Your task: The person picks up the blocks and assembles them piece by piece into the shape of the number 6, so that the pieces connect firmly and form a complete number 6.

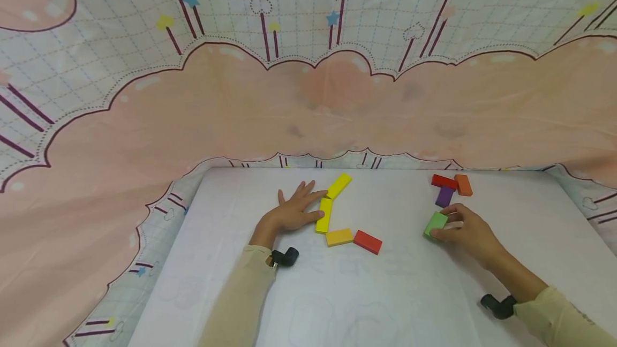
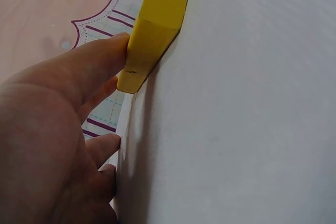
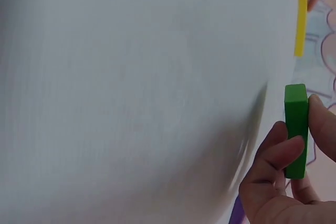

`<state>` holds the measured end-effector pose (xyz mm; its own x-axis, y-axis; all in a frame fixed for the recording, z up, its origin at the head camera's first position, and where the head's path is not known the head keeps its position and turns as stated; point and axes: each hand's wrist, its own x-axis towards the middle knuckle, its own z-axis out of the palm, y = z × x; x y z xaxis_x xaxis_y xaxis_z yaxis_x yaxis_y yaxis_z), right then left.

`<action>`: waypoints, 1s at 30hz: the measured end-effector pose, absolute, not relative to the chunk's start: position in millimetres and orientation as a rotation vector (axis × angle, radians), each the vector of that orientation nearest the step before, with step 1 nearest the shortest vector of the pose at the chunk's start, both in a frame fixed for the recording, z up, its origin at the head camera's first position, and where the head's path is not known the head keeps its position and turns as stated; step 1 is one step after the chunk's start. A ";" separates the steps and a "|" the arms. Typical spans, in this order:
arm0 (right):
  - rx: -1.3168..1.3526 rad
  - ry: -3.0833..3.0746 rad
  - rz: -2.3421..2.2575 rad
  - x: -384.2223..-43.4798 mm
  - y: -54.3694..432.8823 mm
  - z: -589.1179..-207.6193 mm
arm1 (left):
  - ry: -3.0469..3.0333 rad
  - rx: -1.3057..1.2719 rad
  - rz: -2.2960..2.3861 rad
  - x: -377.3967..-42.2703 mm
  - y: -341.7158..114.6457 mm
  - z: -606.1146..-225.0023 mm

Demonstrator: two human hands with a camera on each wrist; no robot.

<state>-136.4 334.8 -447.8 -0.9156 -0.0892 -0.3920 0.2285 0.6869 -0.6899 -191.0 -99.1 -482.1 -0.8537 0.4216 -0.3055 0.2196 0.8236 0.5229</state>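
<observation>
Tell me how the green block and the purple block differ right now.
The green block is pinched in the right grip; the purple block lies unheld on the white tabletop. The green block is nearer the wearer; the purple block is farther off, beside a red block. Both are rectangular.

Long beige fabric sleeves (image 1: 241, 296) clothe both arms; small black rounded wrist cameras (image 1: 289, 257) sit beside the cuffs (image 1: 257, 250).

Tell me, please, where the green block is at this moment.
In the head view, the green block is on the right side, held by the right hand, just below the purple block in the picture.
</observation>
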 end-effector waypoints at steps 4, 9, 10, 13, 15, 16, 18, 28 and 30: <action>0.089 2.460 -1.125 -132.5 325.2 -448.6 | 2.594 0.471 0.671 -192.1 -98.3 -482.4; 0.075 2.438 -1.123 -126.9 311.6 -451.1 | 2.600 0.463 0.670 -192.6 -97.9 -481.9; 0.067 2.443 -1.116 -125.7 308.9 -451.7 | 2.600 0.462 0.672 -192.6 -97.8 -481.5; 0.034 2.448 -1.106 -121.8 301.5 -452.4 | 2.600 0.464 0.673 -192.9 -97.4 -481.2; 0.005 2.456 -1.097 -119.3 297.2 -452.3 | 2.602 0.465 0.675 -193.3 -97.1 -481.9; -0.010 2.460 -1.093 -118.1 295.0 -451.9 | 2.603 0.465 0.675 -193.5 -96.8 -482.2; -0.034 2.451 -1.100 -116.4 291.3 -451.4 | 2.605 0.462 0.676 -194.1 -96.3 -482.9; -0.076 2.416 -1.136 -110.6 276.5 -452.7 | 2.602 0.457 0.672 -193.3 -95.8 -481.0; -0.074 2.419 -1.133 -110.5 275.1 -453.1 | 2.600 0.455 0.669 -193.2 -95.9 -480.6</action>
<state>-110.5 275.1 -453.1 -0.8906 -0.2392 -0.3869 0.1441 0.6584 -0.7387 -193.2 -95.9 -480.6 -0.8604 0.4049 -0.3093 0.2053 0.8311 0.5169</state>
